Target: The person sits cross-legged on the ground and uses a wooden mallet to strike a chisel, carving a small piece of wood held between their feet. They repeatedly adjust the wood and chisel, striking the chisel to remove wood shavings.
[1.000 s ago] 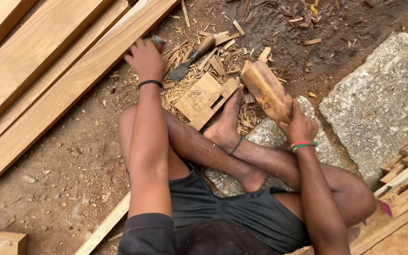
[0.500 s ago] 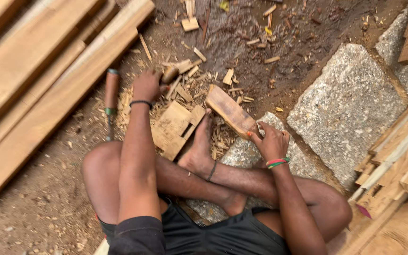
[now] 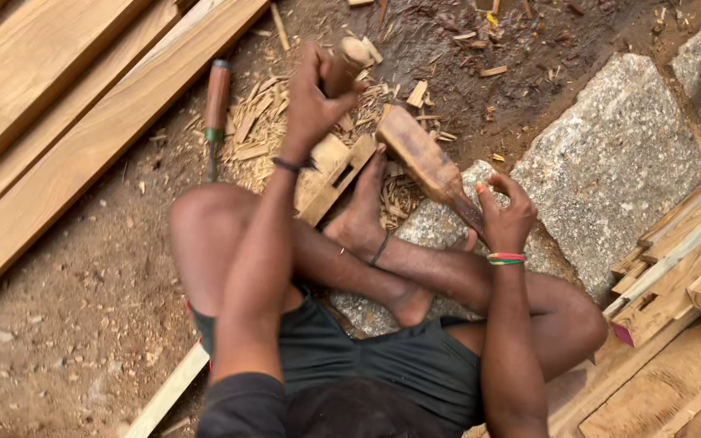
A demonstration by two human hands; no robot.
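Looking down from the head, a person sits on the dirt with bare legs crossed. The left hand (image 3: pixel 314 97) is closed tight around a short wooden tool (image 3: pixel 349 61); its pale top end sticks up above the fingers, and the rest is hidden inside the fist, so what kind of tool it is cannot be told. A thin dark band goes round that wrist. The right hand (image 3: pixel 506 217) is wrapped round the thin handle of a chunky wooden mallet (image 3: pixel 423 161), and the thick head of the mallet tilts up and away toward the left hand. A band of bright colours sits on the right wrist. The two hands are well apart. Between them, just under the left hand, lies a flat wooden block (image 3: pixel 333 177) with a slot cut in it. A bare foot (image 3: pixel 364 212) presses on the block, near the mallet head. All around the block is a heap of wood chips (image 3: pixel 257 130). To the left of the left hand a chisel (image 3: pixel 215 109) with a brown handle lies on the ground, touched by nobody. Farther left are long pale planks (image 3: pixel 58 122) lying side by side. To the right of the right hand is a big grey stone slab (image 3: pixel 610 170), and past it a stack of wooden pieces (image 3: pixel 683 268).
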